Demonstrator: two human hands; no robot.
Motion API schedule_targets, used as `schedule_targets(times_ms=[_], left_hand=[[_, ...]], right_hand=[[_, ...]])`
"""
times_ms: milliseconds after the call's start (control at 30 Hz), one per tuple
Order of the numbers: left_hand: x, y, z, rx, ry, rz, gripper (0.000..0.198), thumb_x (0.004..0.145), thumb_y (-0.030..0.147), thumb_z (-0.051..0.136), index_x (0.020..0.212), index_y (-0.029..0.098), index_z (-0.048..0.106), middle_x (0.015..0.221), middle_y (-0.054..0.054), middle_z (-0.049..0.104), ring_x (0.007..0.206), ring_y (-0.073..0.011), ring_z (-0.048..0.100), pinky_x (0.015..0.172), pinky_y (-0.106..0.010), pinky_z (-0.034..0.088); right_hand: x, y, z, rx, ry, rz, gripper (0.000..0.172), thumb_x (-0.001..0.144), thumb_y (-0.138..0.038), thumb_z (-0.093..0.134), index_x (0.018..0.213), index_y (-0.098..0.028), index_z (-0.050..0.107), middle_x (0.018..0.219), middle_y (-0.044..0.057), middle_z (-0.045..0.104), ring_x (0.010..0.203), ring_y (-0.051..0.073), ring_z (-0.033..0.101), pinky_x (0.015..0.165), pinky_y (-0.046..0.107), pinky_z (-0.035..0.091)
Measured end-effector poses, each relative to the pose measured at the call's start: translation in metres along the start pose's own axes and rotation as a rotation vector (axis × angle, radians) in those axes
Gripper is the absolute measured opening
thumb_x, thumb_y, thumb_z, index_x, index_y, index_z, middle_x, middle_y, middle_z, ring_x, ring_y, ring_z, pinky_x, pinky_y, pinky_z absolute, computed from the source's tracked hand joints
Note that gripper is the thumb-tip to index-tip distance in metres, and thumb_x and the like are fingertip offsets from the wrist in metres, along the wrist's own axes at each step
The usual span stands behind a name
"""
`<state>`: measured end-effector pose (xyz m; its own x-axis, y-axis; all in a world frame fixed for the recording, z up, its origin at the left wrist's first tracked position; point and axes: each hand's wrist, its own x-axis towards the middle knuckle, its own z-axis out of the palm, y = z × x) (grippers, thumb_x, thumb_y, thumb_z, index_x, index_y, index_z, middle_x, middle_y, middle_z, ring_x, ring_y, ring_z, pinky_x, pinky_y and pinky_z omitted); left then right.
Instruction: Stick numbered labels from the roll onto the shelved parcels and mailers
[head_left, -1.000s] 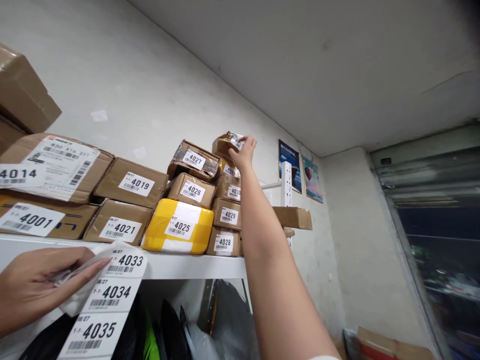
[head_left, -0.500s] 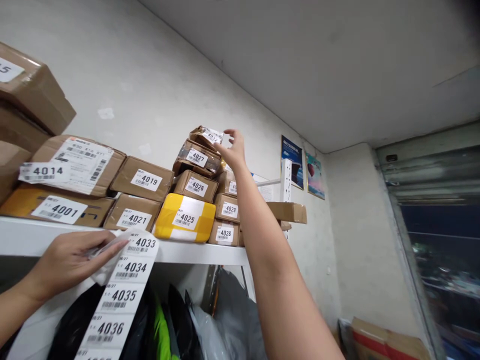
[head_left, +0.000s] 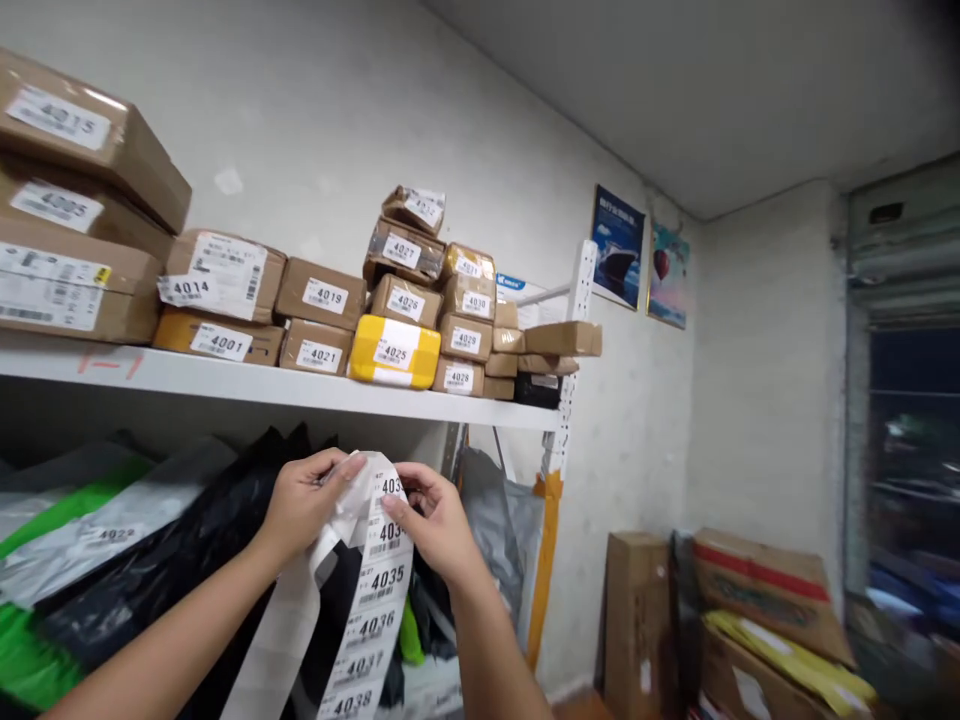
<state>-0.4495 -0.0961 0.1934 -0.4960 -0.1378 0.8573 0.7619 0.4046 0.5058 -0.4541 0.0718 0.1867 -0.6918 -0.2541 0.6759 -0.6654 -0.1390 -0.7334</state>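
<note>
A long strip of numbered barcode labels (head_left: 381, 580) hangs in front of me, with 4035 and 4036 readable on it. My left hand (head_left: 307, 500) is closed on the strip's folded top, where pale backing paper (head_left: 281, 630) trails down. On the strip's right edge, beside the topmost label, the thumb and fingers of my right hand (head_left: 431, 515) are pinched. Above both hands, labelled parcels stand on the white shelf (head_left: 360, 393). Among them are a yellow parcel (head_left: 420, 358) marked 4025 and a small box (head_left: 397, 208) on top of the box (head_left: 382, 250) marked 4027.
Larger cartons (head_left: 142, 160) are stacked at the shelf's left. A flat brown box (head_left: 562, 338) juts past the shelf's right post (head_left: 582, 285). Black, grey and green bags (head_left: 165, 540) fill the space below. Cartons (head_left: 637, 620) stand on the floor at the right.
My right hand has come down from the small top box to the label strip. My left hand still holds the strip. The view has shifted, showing more of the shelf and floor.
</note>
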Motion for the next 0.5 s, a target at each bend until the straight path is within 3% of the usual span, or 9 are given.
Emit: schedule_targets(times_ms=[67,133,200,300,400,500], left_hand=[[-0.018,-0.004,0.007,0.138,-0.145,0.074,0.032,0.081,0.042,0.053,0.062,0.019,0.064,0.060,0.002,0.061,0.058,-0.0127,0.056,0.055,-0.021,0.040],[-0.033,-0.005,0.014,0.303,-0.328,0.137,0.019,0.078,0.038,0.057,0.077,0.023,0.069,0.079,0.002,0.068,0.071,-0.0148,0.062,0.060,-0.021,0.041],[-0.045,-0.004,0.021,0.387,-0.457,0.118,0.023,0.075,0.040,0.061,0.093,0.028,0.069,0.094,0.003,0.068,0.080,-0.0168,0.064,0.064,-0.023,0.043],[-0.060,-0.002,0.033,0.302,-0.519,0.026,0.035,0.077,0.048,0.059,0.106,0.028,0.063,0.102,0.000,0.064,0.090,-0.0197,0.063,0.075,-0.027,0.046],[-0.066,-0.006,0.040,0.170,-0.515,-0.014,0.042,0.076,0.050,0.059,0.109,0.024,0.059,0.108,-0.004,0.062,0.099,-0.0224,0.060,0.084,-0.031,0.045],[-0.065,-0.015,0.043,0.118,-0.572,-0.069,0.040,0.071,0.048,0.064,0.102,0.022,0.061,0.093,-0.002,0.066,0.089,-0.0220,0.063,0.080,-0.029,0.045]], right_hand=[[-0.017,0.009,-0.008,0.091,0.071,0.070,0.023,0.063,-0.040,0.076,0.076,-0.023,0.068,0.076,0.003,0.071,0.074,0.023,0.064,0.070,0.035,0.049],[-0.035,0.016,-0.013,0.165,0.210,0.128,0.025,0.057,-0.040,0.080,0.066,-0.022,0.065,0.065,0.001,0.068,0.062,0.020,0.061,0.064,0.033,0.049],[-0.052,0.022,-0.019,0.218,0.343,0.175,0.029,0.052,-0.040,0.082,0.062,-0.022,0.062,0.061,0.000,0.067,0.056,0.017,0.059,0.057,0.031,0.048],[-0.074,0.025,-0.033,0.212,0.500,0.200,0.032,0.054,-0.043,0.080,0.066,-0.020,0.061,0.058,-0.001,0.065,0.050,0.014,0.056,0.051,0.028,0.046],[-0.091,0.020,-0.061,0.158,0.673,0.175,0.036,0.056,-0.046,0.078,0.070,-0.020,0.058,0.059,-0.002,0.063,0.049,0.012,0.056,0.050,0.026,0.045],[-0.104,0.010,-0.096,0.052,0.827,0.120,0.038,0.057,-0.048,0.076,0.070,-0.021,0.053,0.060,-0.005,0.062,0.050,0.011,0.054,0.050,0.024,0.044]])
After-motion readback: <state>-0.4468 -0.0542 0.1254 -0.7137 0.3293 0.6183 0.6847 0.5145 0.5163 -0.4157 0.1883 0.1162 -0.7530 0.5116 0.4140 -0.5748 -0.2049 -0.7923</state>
